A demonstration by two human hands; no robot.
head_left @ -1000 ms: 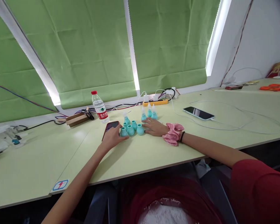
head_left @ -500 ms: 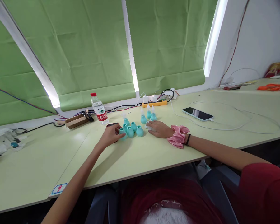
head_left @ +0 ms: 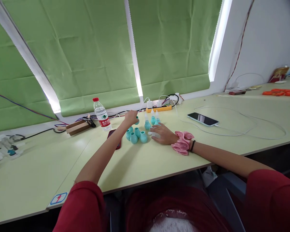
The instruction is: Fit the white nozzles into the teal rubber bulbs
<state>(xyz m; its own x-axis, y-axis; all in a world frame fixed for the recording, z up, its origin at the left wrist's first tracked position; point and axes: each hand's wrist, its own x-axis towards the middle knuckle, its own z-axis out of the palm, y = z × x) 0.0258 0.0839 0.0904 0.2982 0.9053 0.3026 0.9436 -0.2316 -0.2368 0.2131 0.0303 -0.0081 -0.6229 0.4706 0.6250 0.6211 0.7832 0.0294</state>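
My left hand (head_left: 130,118) is closed around a small teal rubber bulb (head_left: 137,120), reaching over the back of a loose cluster. Part of that bulb is hidden by the fingers. Below it, several open-mouthed teal bulbs (head_left: 133,138) stand on the table. Bulbs fitted with pointed translucent tips (head_left: 147,124) are upright farther back, to the right. My right hand (head_left: 164,134) lies low on the table, fingers stretched and spread over some whitish translucent tips (head_left: 154,134), which it partly covers. A pink scrunchie circles the right wrist.
A dark red-edged phone (head_left: 118,144) lies left of the bulbs, behind my left forearm. A water bottle (head_left: 102,116) stands back left, beside an open cardboard box (head_left: 77,127). Behind are a yellow power strip (head_left: 159,109) and cables; a charging phone (head_left: 203,119) lies right.
My left hand has moved from the front left of the cluster to its back, carrying a teal bulb, uncovering the red-edged phone. My right hand stays over the tips.
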